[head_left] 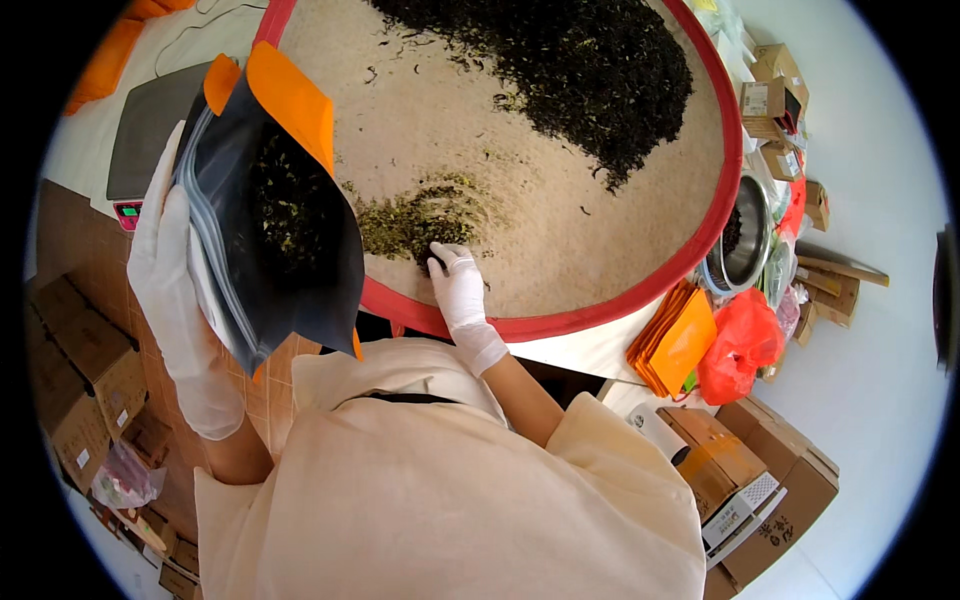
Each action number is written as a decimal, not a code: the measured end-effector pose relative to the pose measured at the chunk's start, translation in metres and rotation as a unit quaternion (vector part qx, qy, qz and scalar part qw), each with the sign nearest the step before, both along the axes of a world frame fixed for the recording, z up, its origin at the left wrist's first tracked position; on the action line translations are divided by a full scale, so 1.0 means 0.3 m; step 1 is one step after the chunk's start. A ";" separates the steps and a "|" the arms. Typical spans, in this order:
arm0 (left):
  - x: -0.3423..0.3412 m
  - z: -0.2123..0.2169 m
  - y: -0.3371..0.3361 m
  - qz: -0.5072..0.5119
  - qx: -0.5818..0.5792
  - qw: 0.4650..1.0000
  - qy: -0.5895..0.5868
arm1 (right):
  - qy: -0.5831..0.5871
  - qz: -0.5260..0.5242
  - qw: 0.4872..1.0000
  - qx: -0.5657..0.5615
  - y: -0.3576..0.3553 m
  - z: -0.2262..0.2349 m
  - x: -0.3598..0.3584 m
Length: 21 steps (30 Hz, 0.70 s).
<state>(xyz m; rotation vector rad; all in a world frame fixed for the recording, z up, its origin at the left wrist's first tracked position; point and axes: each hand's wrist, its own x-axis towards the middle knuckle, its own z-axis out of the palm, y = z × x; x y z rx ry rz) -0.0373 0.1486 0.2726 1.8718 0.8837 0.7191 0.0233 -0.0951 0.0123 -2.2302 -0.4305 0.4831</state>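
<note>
My left hand [165, 255], in a white glove, grips an orange and dark grey foil pouch [335, 275] from its left side. The pouch gapes open, with dark leaves [285, 210] inside; my left fingertips show along its far edge. White-gloved too, my right hand [460, 290] reaches over the near rim of a large round tray [590, 318] edged in red. Its fingers are pinched round a dark clump of what looks like dried tea leaves. They touch a thin greenish-brown scatter of leaves [400, 225]. A large dark leaf heap [610, 90] lies at the tray's far side.
At the left stands a grey weighing scale [155, 135] with a red display end. Right of the tray are a metal bowl [745, 240], a stack of orange pouches [670, 340] and a red plastic bag [740, 345]. Cardboard boxes [780, 490] stand lower right; more boxes [85, 370] line the left floor.
</note>
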 end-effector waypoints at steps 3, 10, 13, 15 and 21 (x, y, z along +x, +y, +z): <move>-0.042 -0.013 0.016 -0.022 0.146 0.986 0.082 | -0.045 -0.029 0.999 -0.002 -0.027 0.024 0.063; -0.022 -0.013 0.002 0.034 -0.072 0.996 -0.035 | -0.074 0.128 0.989 0.028 -0.073 -0.053 0.085; -0.030 -0.010 -0.001 0.041 -0.081 0.995 -0.043 | -0.059 0.084 0.995 0.018 -0.060 -0.009 0.029; -0.035 -0.006 0.003 0.040 -0.076 0.996 -0.039 | -0.023 0.039 0.999 -0.019 -0.066 -0.004 0.030; -0.031 0.001 -0.009 0.039 -0.119 0.990 -0.068 | -0.005 0.053 0.986 -0.159 0.011 0.034 -0.037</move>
